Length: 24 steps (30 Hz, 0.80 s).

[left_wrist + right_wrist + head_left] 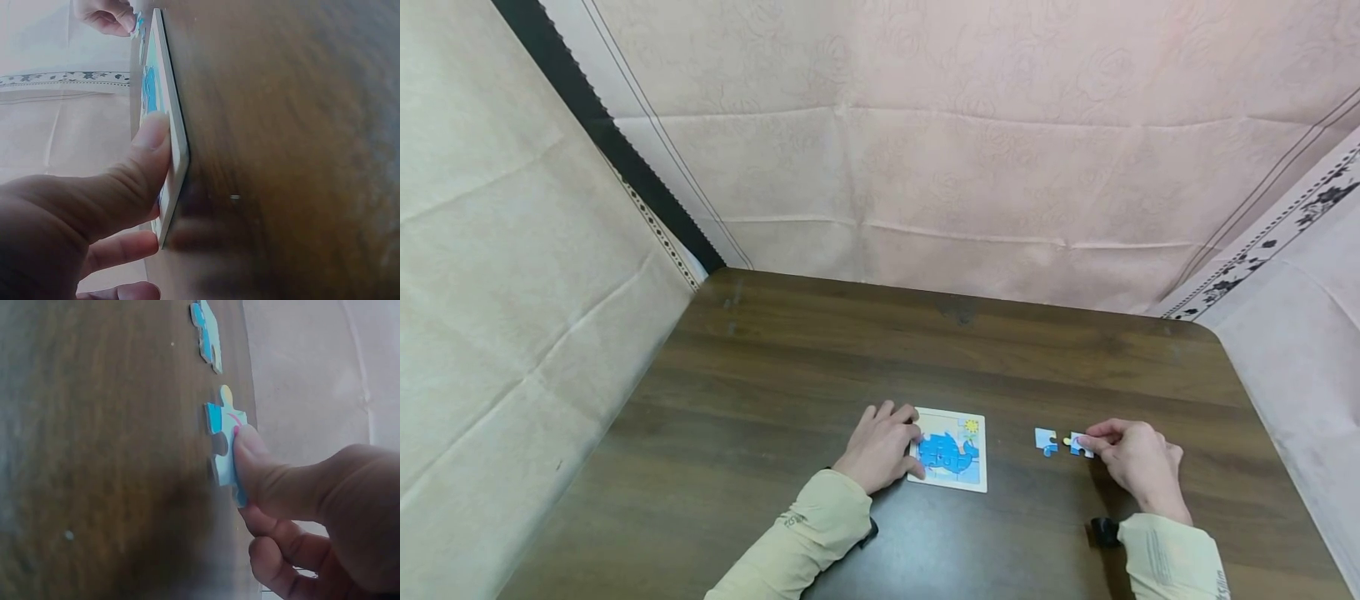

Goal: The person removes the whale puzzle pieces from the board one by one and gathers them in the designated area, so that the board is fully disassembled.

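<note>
A square jigsaw puzzle [947, 451] with a pale frame lies flat on the table, showing a blue whale and a yellow sun. My left hand [883, 446] holds its left side, thumb [153, 134] on the frame and fingers spread along the edge, partly covering the picture. To the right of it, my right hand [1138, 462] pinches a blue and white puzzle piece [225, 447] between thumb and fingers. This piece has a yellow tab and a pink line. A second loose puzzle piece [1045, 440] lies beside it, apart from the frame.
The dark wooden table [820, 350] has rounded far corners. Pale cloth [925, 183] hangs behind it and on both sides. A black object [1103, 532] shows at my right cuff.
</note>
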Each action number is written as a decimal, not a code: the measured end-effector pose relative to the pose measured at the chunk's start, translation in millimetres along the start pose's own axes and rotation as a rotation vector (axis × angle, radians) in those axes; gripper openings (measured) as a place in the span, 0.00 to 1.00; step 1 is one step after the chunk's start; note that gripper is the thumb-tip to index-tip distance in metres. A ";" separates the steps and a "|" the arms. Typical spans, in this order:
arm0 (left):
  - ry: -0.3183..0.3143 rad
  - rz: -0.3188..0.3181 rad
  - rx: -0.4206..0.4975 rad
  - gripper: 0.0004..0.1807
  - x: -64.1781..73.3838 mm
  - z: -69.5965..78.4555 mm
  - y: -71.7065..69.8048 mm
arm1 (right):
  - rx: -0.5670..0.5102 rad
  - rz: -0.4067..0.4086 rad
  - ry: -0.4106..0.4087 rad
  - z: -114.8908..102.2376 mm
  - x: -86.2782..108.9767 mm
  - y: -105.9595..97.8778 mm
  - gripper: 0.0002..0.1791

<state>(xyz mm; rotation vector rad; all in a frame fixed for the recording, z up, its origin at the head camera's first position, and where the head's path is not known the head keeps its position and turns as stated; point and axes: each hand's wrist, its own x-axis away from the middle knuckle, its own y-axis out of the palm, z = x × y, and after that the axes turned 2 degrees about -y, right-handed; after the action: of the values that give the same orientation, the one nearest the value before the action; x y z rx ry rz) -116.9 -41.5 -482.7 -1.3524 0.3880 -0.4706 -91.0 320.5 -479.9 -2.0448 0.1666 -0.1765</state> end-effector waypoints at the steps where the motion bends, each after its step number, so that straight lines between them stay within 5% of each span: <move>1: 0.000 0.000 0.001 0.23 -0.1 0.2 -0.2 | 0.002 0.002 -0.003 0.4 -0.5 0.7 0.10; 24: 0.003 0.004 -0.005 0.24 -0.9 0.0 -0.5 | 0.039 0.010 -0.161 7.6 -10.1 7.0 0.06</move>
<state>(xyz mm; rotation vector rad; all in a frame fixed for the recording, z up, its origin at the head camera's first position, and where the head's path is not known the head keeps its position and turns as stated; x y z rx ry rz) -117.8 -41.1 -482.2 -1.3557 0.3947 -0.4685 -99.7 325.9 -490.1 -2.0092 0.0725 -0.0081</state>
